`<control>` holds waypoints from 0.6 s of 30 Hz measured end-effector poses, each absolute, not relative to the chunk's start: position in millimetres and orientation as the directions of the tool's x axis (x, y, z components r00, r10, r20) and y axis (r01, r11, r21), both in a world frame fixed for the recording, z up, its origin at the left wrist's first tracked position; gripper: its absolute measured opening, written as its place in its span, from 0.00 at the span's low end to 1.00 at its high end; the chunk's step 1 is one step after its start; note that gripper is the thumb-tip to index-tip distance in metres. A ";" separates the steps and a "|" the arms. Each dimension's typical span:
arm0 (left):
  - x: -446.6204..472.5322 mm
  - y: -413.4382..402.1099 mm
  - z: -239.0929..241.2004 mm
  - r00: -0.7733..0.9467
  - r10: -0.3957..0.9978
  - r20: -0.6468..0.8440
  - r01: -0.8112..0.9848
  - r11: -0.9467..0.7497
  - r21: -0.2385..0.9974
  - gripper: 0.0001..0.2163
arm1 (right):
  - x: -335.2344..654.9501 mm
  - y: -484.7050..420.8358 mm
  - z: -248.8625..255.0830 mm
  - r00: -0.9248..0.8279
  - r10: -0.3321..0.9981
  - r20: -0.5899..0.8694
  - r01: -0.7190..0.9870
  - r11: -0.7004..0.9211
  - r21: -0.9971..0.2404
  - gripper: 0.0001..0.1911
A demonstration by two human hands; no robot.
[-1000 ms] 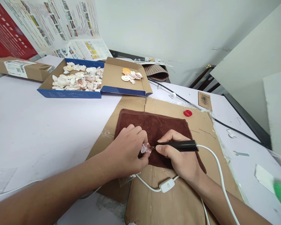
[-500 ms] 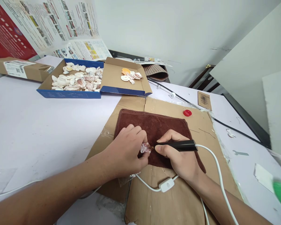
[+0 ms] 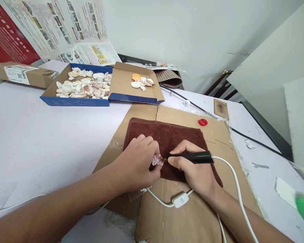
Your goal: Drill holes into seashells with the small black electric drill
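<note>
Shell (image 3: 157,160) sits over the brown cloth (image 3: 164,130), pinched between the thumb and fingers of your left hand (image 3: 138,162) — your right hand (image 3: 199,175) pinches the black pen (image 3: 197,157), its tip at the shell's edge — contact too small to tell.

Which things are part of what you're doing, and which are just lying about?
In use:
pinkish shell, in the left hand
black pen-like tool, in the right hand
brown cloth, beneath
box of shells, probably

Seemingly just lying about:
round red piece
grey wrench
</note>
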State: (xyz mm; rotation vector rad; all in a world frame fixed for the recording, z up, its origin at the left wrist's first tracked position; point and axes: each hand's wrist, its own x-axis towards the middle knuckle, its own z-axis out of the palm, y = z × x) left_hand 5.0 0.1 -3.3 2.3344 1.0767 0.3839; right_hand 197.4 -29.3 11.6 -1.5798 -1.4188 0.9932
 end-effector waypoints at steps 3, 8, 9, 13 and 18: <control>4.8 0.1 -3.0 0.639 0.769 0.031 0.619 -0.537 0.573 0.04 | 196.3 -29.3 13.0 0.066 0.996 -0.060 0.382 -0.081 -0.921 0.05; 4.6 -0.8 -3.4 0.638 0.769 0.034 0.622 -0.541 0.566 0.04 | 195.9 -29.6 14.2 0.062 0.996 -0.065 0.380 -0.084 -0.921 0.05; 4.7 -0.8 -3.5 0.638 0.769 0.033 0.622 -0.541 0.566 0.04 | 196.3 -29.7 14.0 0.063 0.996 -0.063 0.384 -0.082 -0.920 0.05; 4.8 -0.5 -3.5 0.638 0.769 0.031 0.621 -0.538 0.570 0.04 | 198.0 -29.9 13.1 0.068 0.996 -0.050 0.397 -0.073 -0.915 0.06; 4.0 -1.3 -3.0 0.637 0.770 0.032 0.621 -0.538 0.569 0.04 | 196.0 -29.9 14.1 0.075 0.996 -0.044 0.404 -0.070 -0.912 0.05</control>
